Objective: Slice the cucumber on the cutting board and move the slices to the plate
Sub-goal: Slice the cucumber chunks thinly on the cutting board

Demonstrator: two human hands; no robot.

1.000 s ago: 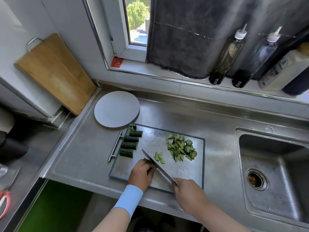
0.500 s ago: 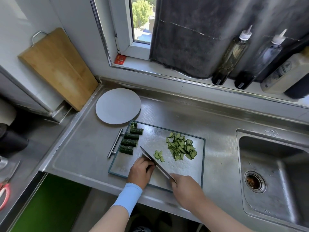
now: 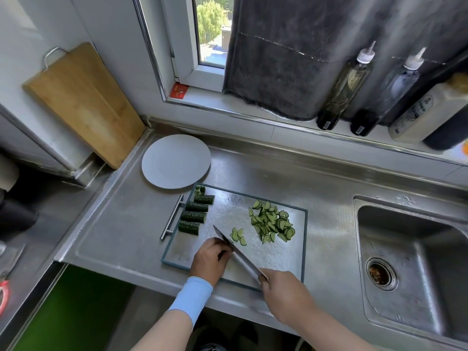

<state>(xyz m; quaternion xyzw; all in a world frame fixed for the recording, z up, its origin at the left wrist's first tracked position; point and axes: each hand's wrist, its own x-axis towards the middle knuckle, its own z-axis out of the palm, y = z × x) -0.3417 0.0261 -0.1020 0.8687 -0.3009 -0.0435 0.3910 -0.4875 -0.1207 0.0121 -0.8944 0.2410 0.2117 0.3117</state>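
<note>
Now, right hand (image 3: 286, 297) grip clasping knife (image 3: 238, 252), left hand (image 3: 210, 259) curled beside it, hold unclear, cucumber slices (image 3: 238, 235) just beyond.

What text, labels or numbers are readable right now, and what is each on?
Nothing reads clearly.
Red sticker on the sill: gold print, too blurred.
White bottle label: dark print, too blurred.
Left dark bottle, base label: too small.
Right dark bottle, base label: too small.
</note>
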